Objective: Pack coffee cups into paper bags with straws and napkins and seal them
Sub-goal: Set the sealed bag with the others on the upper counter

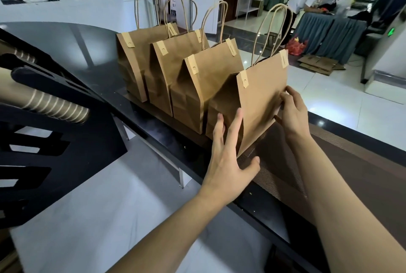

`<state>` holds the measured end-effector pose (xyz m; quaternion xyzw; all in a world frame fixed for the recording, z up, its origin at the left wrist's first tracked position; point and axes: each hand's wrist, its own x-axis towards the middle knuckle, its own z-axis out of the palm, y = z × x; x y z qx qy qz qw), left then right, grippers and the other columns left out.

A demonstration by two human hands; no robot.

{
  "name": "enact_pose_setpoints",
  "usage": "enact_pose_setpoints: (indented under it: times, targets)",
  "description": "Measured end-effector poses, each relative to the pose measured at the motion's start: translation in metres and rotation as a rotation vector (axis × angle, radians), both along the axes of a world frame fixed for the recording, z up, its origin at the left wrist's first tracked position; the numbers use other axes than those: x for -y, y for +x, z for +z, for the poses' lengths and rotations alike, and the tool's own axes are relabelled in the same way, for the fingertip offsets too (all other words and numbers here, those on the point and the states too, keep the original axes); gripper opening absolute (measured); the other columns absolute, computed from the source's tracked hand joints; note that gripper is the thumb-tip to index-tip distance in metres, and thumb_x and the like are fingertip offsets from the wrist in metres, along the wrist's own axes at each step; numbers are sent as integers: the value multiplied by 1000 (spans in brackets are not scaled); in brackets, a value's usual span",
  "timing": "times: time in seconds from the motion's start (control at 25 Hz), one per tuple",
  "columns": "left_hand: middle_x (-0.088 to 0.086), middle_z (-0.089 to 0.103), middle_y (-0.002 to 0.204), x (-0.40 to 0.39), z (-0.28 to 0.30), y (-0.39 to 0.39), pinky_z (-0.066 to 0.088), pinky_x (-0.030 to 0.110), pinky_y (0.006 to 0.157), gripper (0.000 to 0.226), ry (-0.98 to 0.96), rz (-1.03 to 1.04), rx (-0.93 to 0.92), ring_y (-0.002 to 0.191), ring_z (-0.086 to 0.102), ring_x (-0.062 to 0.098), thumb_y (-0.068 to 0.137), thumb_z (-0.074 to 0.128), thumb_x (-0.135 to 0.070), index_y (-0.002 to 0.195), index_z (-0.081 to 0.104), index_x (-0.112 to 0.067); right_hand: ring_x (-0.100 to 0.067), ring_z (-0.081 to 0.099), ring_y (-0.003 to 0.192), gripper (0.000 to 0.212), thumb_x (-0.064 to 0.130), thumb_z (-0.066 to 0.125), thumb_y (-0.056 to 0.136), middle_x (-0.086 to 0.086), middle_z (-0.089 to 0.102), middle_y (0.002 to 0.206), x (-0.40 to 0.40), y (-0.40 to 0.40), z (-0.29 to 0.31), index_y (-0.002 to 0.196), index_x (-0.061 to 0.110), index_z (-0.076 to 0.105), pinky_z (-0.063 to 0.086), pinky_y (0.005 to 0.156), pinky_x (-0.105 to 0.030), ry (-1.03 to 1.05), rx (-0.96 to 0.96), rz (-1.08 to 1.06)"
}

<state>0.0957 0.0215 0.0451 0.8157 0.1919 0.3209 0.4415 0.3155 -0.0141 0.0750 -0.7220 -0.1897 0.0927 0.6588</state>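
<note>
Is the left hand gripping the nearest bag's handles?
No, the left hand rests open against the nearest bag low on its side, handles untouched.

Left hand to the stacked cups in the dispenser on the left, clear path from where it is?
Probably yes. The left hand is open against the nearest bag's side and holds nothing. The cup stack lies sideways in the black rack, its end exposed, with open space between. Reach distance can't be judged.

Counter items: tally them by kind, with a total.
Kraft paper bags with twisted handles: 4
Paper cup stacks in the black dispenser: 2 visible
Brown ribbed mat: 1
Total: 7
</note>
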Motion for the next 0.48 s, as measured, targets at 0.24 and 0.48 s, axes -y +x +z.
enact_pose_setpoints:
  times: [0.24, 0.48]
  targets:
    - [-9, -9, 171, 1, -1, 2, 40, 52, 117, 110, -12, -13, 1, 157, 5, 9, 85, 78, -22, 157, 2, -59, -12, 48, 137, 52, 35, 49, 105, 2, 50, 152, -4, 6, -9, 155, 23, 44, 41, 118, -42, -6, 43, 40]
    - [-14, 0, 170, 4, -2, -7, 32, 44, 123, 107, 11, 13, 5, 157, 8, 8, 86, 77, -24, 157, 5, -57, -10, 45, 138, 56, 37, 50, 107, -5, 45, 158, 10, -5, -14, 159, 24, 36, 39, 119, -39, -67, 111, 23]
